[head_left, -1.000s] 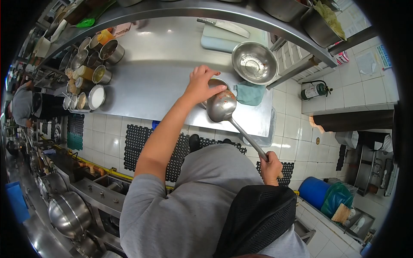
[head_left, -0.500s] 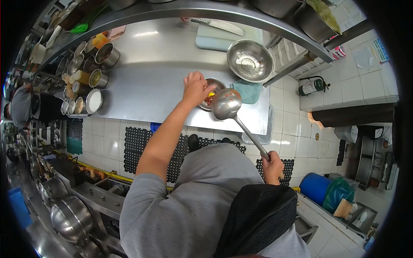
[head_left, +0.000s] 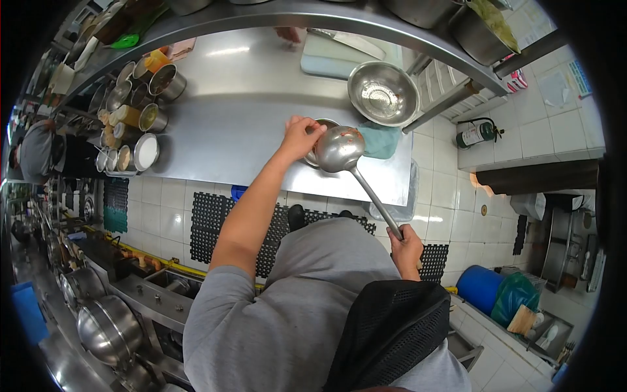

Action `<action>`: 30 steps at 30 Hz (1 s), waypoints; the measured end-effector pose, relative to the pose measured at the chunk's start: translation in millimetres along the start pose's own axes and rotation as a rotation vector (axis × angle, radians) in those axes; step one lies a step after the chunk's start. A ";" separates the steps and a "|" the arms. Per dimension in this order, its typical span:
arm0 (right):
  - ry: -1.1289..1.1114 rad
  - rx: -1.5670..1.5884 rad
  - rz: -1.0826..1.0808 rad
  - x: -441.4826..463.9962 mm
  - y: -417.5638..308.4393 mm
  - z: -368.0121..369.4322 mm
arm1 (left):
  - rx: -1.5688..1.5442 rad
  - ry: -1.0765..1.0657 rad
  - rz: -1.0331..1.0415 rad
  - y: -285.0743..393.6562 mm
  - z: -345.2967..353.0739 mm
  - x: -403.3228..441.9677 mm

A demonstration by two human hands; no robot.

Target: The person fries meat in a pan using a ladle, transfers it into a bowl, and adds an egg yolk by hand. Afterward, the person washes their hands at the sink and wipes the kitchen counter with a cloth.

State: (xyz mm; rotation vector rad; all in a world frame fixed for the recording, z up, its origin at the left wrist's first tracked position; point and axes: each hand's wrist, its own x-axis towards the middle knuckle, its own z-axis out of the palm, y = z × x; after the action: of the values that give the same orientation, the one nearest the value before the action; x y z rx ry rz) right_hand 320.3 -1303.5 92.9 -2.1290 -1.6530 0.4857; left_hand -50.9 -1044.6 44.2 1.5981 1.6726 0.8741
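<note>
My right hand (head_left: 407,251) is wrapped round the handle of a large metal ladle (head_left: 340,149), whose bowl carries reddish bits near its top edge. Beneath the ladle, a small metal bowl (head_left: 312,159) rests on the steel table (head_left: 222,140), mostly covered by it. My left hand (head_left: 303,137) is at the ladle's left edge with thumb and fingers close together; whether it grips the rim or something small is hard to tell. A teal cloth (head_left: 381,140) lies just right of the ladle, below a wide metal bowl (head_left: 383,93).
A knife (head_left: 349,41) lies on a cutting board (head_left: 320,60) at the back. Another person's blurred hand (head_left: 288,34) shows beside it. Metal containers (head_left: 145,151) crowd the table's left end. A shelf (head_left: 294,14) spans above. One person (head_left: 38,149) stands far left.
The ladle has swung over the small bowl, whose yellow and reddish contents showed half a second ago. My left hand has drawn in to its edge. The other person's hand has come further into view.
</note>
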 end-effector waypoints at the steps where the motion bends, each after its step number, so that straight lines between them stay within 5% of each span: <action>1: -0.001 -0.038 -0.015 0.1 1.2 1.1 | 0.001 0.001 -0.001 -0.9 -0.2 0.0; 10: -0.019 -0.050 0.010 -1.8 16.8 1.9 | 0.070 0.015 0.052 15.2 -13.9 -11.0; 21: -0.050 -0.011 0.055 0.9 9.2 -2.9 | 0.059 0.025 0.410 84.0 -42.7 -16.9; 30: 0.042 -0.104 -0.123 0.3 9.8 -11.5 | 0.154 -0.083 0.427 78.4 -38.2 10.4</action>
State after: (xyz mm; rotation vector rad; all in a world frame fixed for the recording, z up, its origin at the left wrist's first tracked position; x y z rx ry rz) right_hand 334.3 -1306.5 97.8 -2.0792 -1.8079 0.3214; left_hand -39.0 -1032.7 130.4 2.1155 1.3902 0.8820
